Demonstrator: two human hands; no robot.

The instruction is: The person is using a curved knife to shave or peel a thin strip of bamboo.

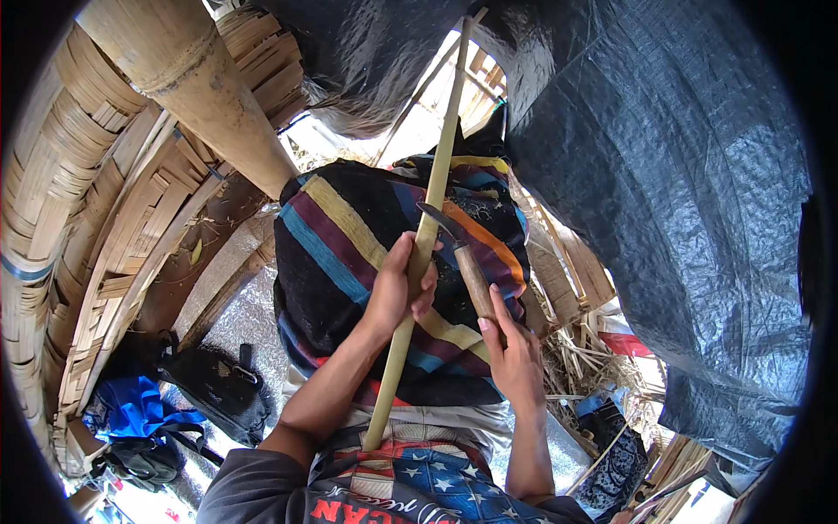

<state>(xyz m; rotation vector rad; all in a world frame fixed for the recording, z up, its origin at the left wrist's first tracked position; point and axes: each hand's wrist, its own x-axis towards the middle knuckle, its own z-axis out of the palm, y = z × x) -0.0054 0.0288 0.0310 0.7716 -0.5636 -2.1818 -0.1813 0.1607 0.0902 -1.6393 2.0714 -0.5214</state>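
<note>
- Centre stage, a long, flat, pale yellow-green bamboo strip (441, 162) ran steeply from the person's waist, up over the lap, towards the bright gap ahead.
- The left hand (403, 284) had it, fingers wrapped round the strip just below the blade!
- Over on the right, the right hand (513, 349) held a curved, dark-bladed knife with a brown wooden handle (472, 278), its grip light and near the butt, the blade crossing the strip; whether the edge actually touched, one couldn't tell.
- Tight margins there: good work probably called for a shallow edge, light, even strokes away from the left fingers, and a firmer hold on that handle.
- Beneath it all, a black cloth striped in teal, maroon, yellow and orange (323, 253) covered the lap, pale flecks scattered on it.
- Further out, a glossy dark plastic tarp (663, 175) hung right; a thick tan bamboo pole (205, 83) slanted left.
</note>
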